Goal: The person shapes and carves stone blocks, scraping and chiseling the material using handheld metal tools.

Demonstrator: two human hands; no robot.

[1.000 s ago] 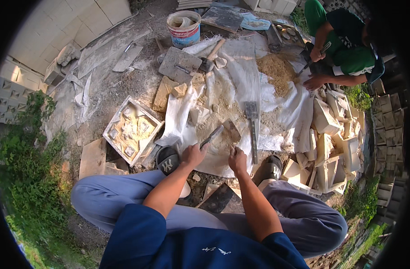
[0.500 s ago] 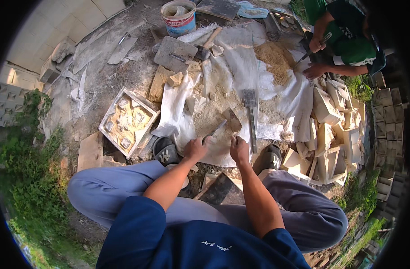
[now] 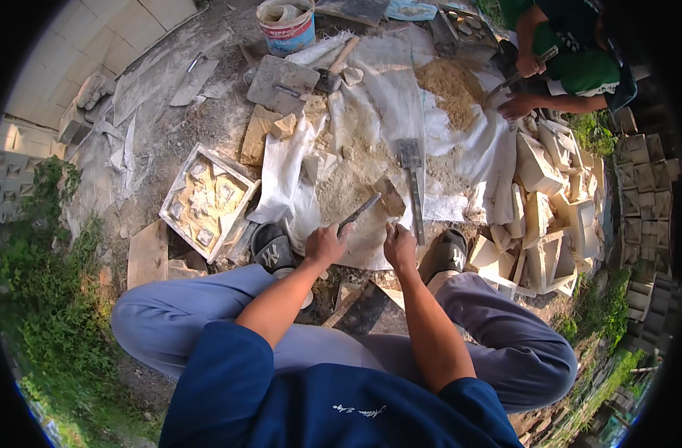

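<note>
My left hand (image 3: 324,245) is closed around a narrow flat-bladed tool (image 3: 360,211), like a knife or slim trowel, pointing up and right. Its tip is close to a small brownish scraper-like blade (image 3: 389,196). My right hand (image 3: 399,246) is closed just below that blade and appears to grip its near end; the handle is hidden in my fist. Both hands are over a white sheet (image 3: 371,257) dusted with sandy powder. To the right of the brownish blade lies a long-handled flat metal tool (image 3: 411,160).
A square mould-like frame (image 3: 209,203) with sandy fill sits left. Blocks (image 3: 544,164) are heaped right. Farther off are a flat trowel (image 3: 281,84), a hammer (image 3: 332,78), a bucket (image 3: 287,30) and a sand pile (image 3: 453,89). A co-worker's hands (image 3: 516,104) hold a tool there.
The view has shifted slightly. The blade in my left hand has turned a little and come nearer the brownish blade. The co-worker's tool has moved slightly.
</note>
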